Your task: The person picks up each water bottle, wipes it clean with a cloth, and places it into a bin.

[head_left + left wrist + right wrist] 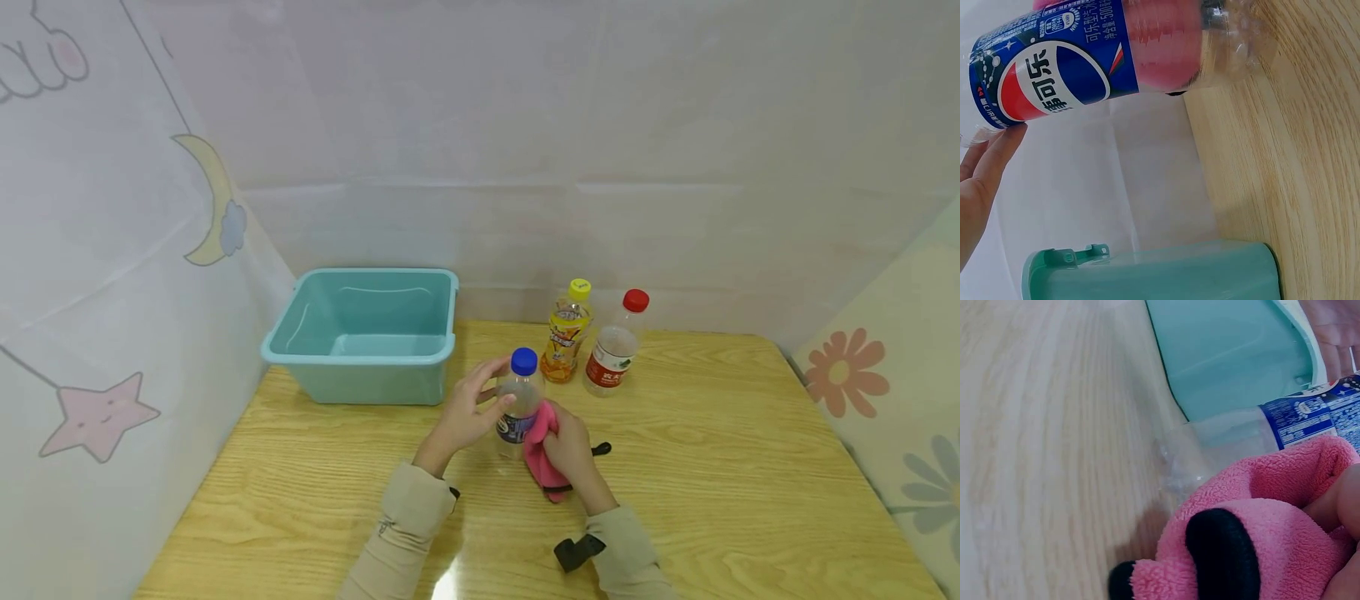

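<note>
A clear plastic cola bottle (pixel 517 426) with a blue cap and a blue label (pixel 1079 59) stands upright on the table. My left hand (pixel 470 407) holds it near the shoulder, thumb in front and fingers at the far side; in the left wrist view its fingertips touch the label's upper edge. My right hand (pixel 570 450) grips a bunched pink cloth (pixel 538 442) with black trim and presses it against the bottle's right side. Close up, the fluffy cloth (pixel 1285 531) covers part of the lower bottle (pixel 1229 444).
A turquoise plastic tub (pixel 360 361) stands at the back left. Behind the cola bottle are a yellow-capped bottle (pixel 566 337) with some orange drink and a red-capped bottle (pixel 611 358) with a red label. The wooden table (pixel 750 467) meets a pale curtain (pixel 525 167) at the back.
</note>
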`<state>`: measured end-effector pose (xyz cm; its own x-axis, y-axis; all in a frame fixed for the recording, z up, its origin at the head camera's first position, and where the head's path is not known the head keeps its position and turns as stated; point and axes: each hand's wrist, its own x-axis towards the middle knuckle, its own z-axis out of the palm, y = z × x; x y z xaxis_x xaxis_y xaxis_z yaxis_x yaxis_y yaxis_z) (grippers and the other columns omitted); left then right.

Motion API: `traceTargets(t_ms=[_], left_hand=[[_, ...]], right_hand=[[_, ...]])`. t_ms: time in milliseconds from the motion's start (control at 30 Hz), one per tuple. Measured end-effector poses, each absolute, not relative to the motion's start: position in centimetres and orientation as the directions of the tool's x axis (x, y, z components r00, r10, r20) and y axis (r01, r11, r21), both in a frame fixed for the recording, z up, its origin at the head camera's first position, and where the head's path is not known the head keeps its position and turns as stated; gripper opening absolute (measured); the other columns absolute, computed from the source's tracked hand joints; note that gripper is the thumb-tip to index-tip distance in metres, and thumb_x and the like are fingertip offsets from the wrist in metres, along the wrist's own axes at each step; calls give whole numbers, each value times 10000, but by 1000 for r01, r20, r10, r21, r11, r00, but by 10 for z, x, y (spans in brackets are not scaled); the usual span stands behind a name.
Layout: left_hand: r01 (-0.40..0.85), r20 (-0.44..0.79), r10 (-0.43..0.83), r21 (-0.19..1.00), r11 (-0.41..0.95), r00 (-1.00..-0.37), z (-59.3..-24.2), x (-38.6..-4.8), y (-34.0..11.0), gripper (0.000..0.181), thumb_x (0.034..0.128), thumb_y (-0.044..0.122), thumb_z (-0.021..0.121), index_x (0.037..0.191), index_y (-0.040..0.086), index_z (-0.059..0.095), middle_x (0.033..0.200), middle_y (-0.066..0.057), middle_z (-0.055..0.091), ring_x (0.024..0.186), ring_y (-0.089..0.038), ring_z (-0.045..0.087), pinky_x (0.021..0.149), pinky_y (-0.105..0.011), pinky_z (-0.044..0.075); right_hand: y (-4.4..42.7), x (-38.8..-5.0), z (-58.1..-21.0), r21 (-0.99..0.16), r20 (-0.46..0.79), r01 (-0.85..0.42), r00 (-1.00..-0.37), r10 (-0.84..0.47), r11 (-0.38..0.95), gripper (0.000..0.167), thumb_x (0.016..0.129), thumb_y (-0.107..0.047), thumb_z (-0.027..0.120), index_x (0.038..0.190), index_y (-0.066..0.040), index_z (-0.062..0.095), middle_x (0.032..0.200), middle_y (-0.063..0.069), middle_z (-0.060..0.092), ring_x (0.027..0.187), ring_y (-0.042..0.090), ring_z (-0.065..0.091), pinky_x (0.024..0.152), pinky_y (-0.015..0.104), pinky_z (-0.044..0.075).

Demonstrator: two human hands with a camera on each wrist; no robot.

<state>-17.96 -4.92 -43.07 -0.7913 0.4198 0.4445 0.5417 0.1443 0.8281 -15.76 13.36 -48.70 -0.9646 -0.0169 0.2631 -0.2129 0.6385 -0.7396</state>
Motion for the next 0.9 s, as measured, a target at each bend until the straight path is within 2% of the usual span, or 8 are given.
traceTargets(t_ms=[167,333,500,600,767,900], left_hand=[[524,432,411,840,141,-803,-430,-179,-48,475,890,93,583,1326,3,418,1286,-163,466,1179,-315,449,885,-380,464],[478,390,376,860,177,-841,-431,-178,-46,510,865,147,627,1331,62,437,1277,-109,488,1172,-244,455,897,-382,462],[454,359,351,858,241,-865,-431,-178,-42,577,823,222,686,1331,98,440,1257,-69,505,1157,-218,462,887,-403,466],[453,355,342,848,275,-870,-430,-178,-40,586,812,245,698,1319,93,444,1242,-60,512,1145,-220,470,883,-407,465],[468,372,339,842,269,-864,-428,-178,-38,554,818,209,692,1300,72,457,1222,-86,513,1133,-293,474,875,-441,465],[499,405,337,825,267,-850,-427,-177,-39,544,819,219,687,1294,58,474,1222,-91,484,1134,-258,455,866,-417,475]], right_hand=[[135,-158,-490,-723,265,-217,-964,-27,656,452,640,150,511,1061,25,617,675,66,532,611,198,418,505,278,308],[136,-157,-491,-726,265,-219,-964,-28,651,493,638,158,502,1100,26,609,791,125,615,650,203,464,538,294,364],[136,-155,-491,-734,271,-222,-962,-23,642,511,632,162,490,1112,27,604,861,155,636,666,212,491,556,316,411],[137,-153,-489,-733,260,-212,-965,-22,646,522,632,160,481,1123,24,598,889,161,636,665,216,486,556,320,411],[140,-150,-483,-753,231,-191,-973,-19,630,529,648,164,478,1148,27,584,973,193,635,720,230,528,613,357,461],[144,-147,-474,-776,224,-181,-975,-4,604,526,658,162,479,1162,44,568,1003,216,629,743,238,542,638,372,481]])
